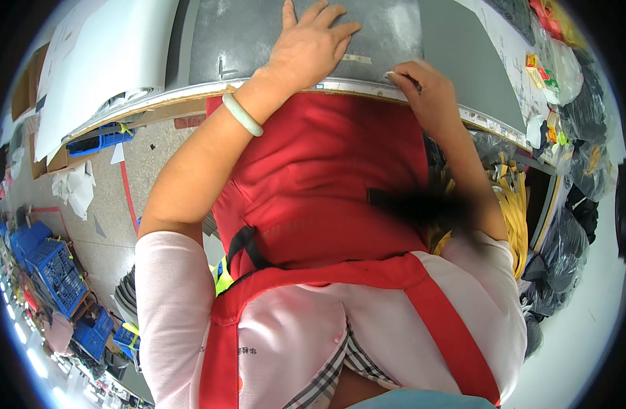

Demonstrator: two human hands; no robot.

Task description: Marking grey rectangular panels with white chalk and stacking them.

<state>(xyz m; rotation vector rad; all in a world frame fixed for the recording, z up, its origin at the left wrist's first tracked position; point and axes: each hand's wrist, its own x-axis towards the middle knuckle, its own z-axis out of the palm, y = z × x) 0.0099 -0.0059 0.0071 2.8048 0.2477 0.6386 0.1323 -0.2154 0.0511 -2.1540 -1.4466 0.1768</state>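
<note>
My left hand (305, 53) lies flat with fingers spread on a dark grey, chalk-smudged sheet (238, 31) at the table's near edge. A pale bangle (242, 114) circles that wrist. To the right, my right hand (430, 94) is closed in a pinch at the sheet's lower right part, beside the table edge. A small whitish piece (391, 74) shows at its fingertips; its kind is too small to make out. An L-shaped dark mark and a short pale strip (356, 59) show on the sheet.
A large white roll (112, 54) lies on the table's left. A plain grey sheet (466, 61) extends to the right. Plastic bags (565, 68) and small boxes (541, 75) sit at the far right. Yellow strips (514, 204) hang below the table; blue crates (61, 273) stand at left.
</note>
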